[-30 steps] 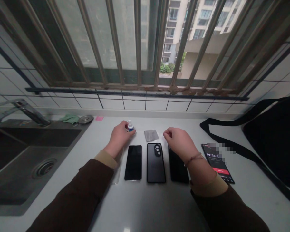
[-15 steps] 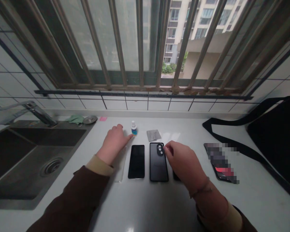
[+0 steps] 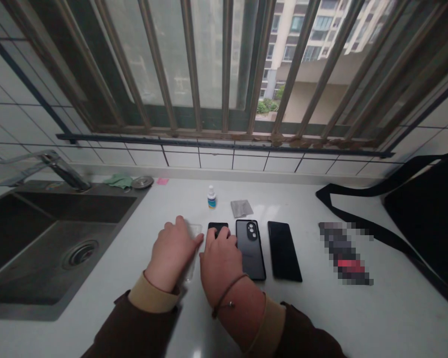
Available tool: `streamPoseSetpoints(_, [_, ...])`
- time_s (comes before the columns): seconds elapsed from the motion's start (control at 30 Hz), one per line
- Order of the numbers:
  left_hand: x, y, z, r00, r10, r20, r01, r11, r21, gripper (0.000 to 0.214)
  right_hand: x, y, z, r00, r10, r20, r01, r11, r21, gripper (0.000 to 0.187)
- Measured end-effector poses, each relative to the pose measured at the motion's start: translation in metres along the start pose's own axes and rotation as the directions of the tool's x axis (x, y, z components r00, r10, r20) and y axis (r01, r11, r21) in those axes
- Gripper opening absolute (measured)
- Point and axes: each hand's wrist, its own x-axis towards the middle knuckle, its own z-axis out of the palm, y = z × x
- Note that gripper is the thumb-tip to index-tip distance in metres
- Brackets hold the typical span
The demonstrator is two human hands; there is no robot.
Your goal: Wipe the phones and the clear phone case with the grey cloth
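My left hand (image 3: 171, 253) rests over the left side of a clear phone case (image 3: 194, 253). Its thumb stands apart from the fingers and reaches across the case. Curled over a black phone (image 3: 217, 226) is my right hand (image 3: 222, 261), thumb at the left edge and fingers along the top and right. Most of that phone is hidden beneath it. Just right of the hand lies a black phone case (image 3: 251, 253) with camera cutouts. A second black phone (image 3: 284, 251) lies flat beside this case.
A small white spray bottle (image 3: 211, 198) and a grey packet (image 3: 241, 208) are behind the phones. The sink (image 3: 59, 306) is at left, with a green cloth (image 3: 118, 181) by its back edge. On the right are a blurred-out item (image 3: 345, 253) and a black bag (image 3: 427, 204).
My left hand has drawn back from the spray bottle to the clear case. My right hand has moved left onto the phone, uncovering the second phone at right. The view shifted slightly.
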Motion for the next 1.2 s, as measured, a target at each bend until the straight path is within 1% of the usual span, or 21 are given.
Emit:
streamPoseSetpoints(0.03, [0.002, -0.002, 0.001, 1.000, -0.014, 0.001, 0.014, 1.000, -0.015, 0.059, -0.001, -0.003, 0.003, 0.997, 0.074, -0.010, -0.074, 0.996, -0.046, 0.034])
streamPoseSetpoints(0.1, [0.008, -0.008, 0.005, 0.999, -0.034, -0.009, 0.033, 0.998, -0.055, 0.062, -0.001, -0.008, 0.007, 0.987, 0.156, -0.035, -0.159, 0.981, -0.108, 0.031])
streamPoseSetpoints(0.2, [0.017, -0.018, 0.011, 0.999, -0.035, -0.014, 0.032, 0.983, -0.179, 0.061, 0.001, -0.013, 0.005, 0.987, 0.158, -0.030, -0.161, 0.981, -0.110, 0.033])
streamPoseSetpoints(0.3, [0.028, -0.026, 0.016, 0.998, -0.051, -0.024, 0.038, 0.924, -0.381, 0.065, 0.004, -0.014, -0.001, 0.991, 0.135, 0.003, -0.135, 0.988, -0.080, 0.036])
streamPoseSetpoints(0.33, [0.031, -0.027, 0.017, 0.997, -0.076, -0.026, 0.054, 0.872, -0.487, 0.064, 0.006, -0.013, -0.003, 0.993, 0.121, 0.007, -0.120, 0.991, -0.063, 0.037])
streamPoseSetpoints(0.37, [0.034, -0.028, 0.018, 0.995, -0.102, -0.014, 0.072, 0.791, -0.607, 0.062, 0.007, -0.012, -0.006, 0.994, 0.110, 0.007, -0.109, 0.993, -0.044, 0.039])
streamPoseSetpoints(0.43, [0.037, -0.028, 0.020, 0.991, -0.124, 0.050, 0.112, 0.574, -0.811, 0.054, 0.010, -0.007, -0.012, 0.995, 0.104, 0.005, -0.103, 0.995, -0.012, 0.046])
streamPoseSetpoints(0.5, [0.037, -0.024, 0.023, 0.988, -0.091, 0.122, 0.148, 0.379, -0.914, 0.044, 0.012, 0.000, -0.020, 0.994, 0.111, -0.004, -0.111, 0.994, 0.011, 0.050])
streamPoseSetpoints(0.53, [0.036, -0.021, 0.023, 0.988, -0.064, 0.142, 0.155, 0.313, -0.937, 0.040, 0.013, 0.006, -0.025, 0.993, 0.114, -0.017, -0.114, 0.993, 0.020, 0.049])
streamPoseSetpoints(0.63, [0.030, -0.010, 0.024, 0.984, 0.001, 0.176, 0.173, 0.152, -0.973, 0.032, 0.013, 0.028, -0.040, 0.987, 0.093, -0.131, -0.085, 0.994, 0.067, 0.045])
streamPoseSetpoints(0.67, [0.028, -0.007, 0.024, 0.981, 0.029, 0.194, 0.191, 0.095, -0.977, 0.028, 0.011, 0.037, -0.044, 0.982, 0.067, -0.177, -0.050, 0.994, 0.100, 0.046])
streamPoseSetpoints(0.73, [0.023, 0.001, 0.023, 0.961, 0.111, 0.254, 0.264, -0.095, -0.960, 0.018, 0.004, 0.054, -0.051, 0.958, -0.016, -0.286, 0.076, 0.977, 0.200, 0.051])
streamPoseSetpoints(0.8, [0.018, 0.008, 0.023, 0.934, 0.207, 0.290, 0.344, -0.311, -0.886, 0.009, -0.006, 0.067, -0.055, 0.929, -0.115, -0.351, 0.223, 0.933, 0.283, 0.053])
streamPoseSetpoints(0.83, [0.015, 0.013, 0.023, 0.924, 0.246, 0.292, 0.369, -0.386, -0.845, 0.007, -0.011, 0.072, -0.054, 0.914, -0.148, -0.377, 0.272, 0.914, 0.301, 0.053])
streamPoseSetpoints(0.87, [0.013, 0.017, 0.023, 0.915, 0.282, 0.289, 0.391, -0.439, -0.809, 0.009, -0.015, 0.075, -0.053, 0.899, -0.178, -0.401, 0.315, 0.898, 0.308, 0.054])
streamPoseSetpoints(0.9, [0.011, 0.022, 0.024, 0.910, 0.309, 0.276, 0.397, -0.462, -0.793, 0.014, -0.019, 0.077, -0.050, 0.883, -0.206, -0.422, 0.352, 0.884, 0.306, 0.055])
streamPoseSetpoints(0.97, [0.006, 0.030, 0.025, 0.908, 0.356, 0.223, 0.384, -0.489, -0.783, 0.033, -0.023, 0.077, -0.042, 0.856, -0.254, -0.449, 0.409, 0.865, 0.290, 0.056])
streamPoseSetpoints(1.03, [0.001, 0.036, 0.027, 0.915, 0.370, 0.163, 0.347, -0.511, -0.786, 0.056, -0.024, 0.076, -0.034, 0.839, -0.289, -0.460, 0.445, 0.852, 0.276, 0.054])
streamPoseSetpoints(1.07, [-0.001, 0.039, 0.027, 0.920, 0.364, 0.143, 0.330, -0.525, -0.785, 0.063, -0.024, 0.075, -0.030, 0.836, -0.301, -0.460, 0.455, 0.847, 0.273, 0.053])
streamPoseSetpoints(1.13, [-0.006, 0.042, 0.028, 0.924, 0.353, 0.147, 0.332, -0.551, -0.765, 0.069, -0.023, 0.073, -0.025, 0.832, -0.316, -0.455, 0.469, 0.839, 0.275, 0.052])
streamPoseSetpoints(1.2, [-0.010, 0.045, 0.028, 0.923, 0.346, 0.167, 0.346, -0.561, -0.752, 0.068, -0.022, 0.074, -0.023, 0.831, -0.328, -0.450, 0.480, 0.832, 0.280, 0.050])
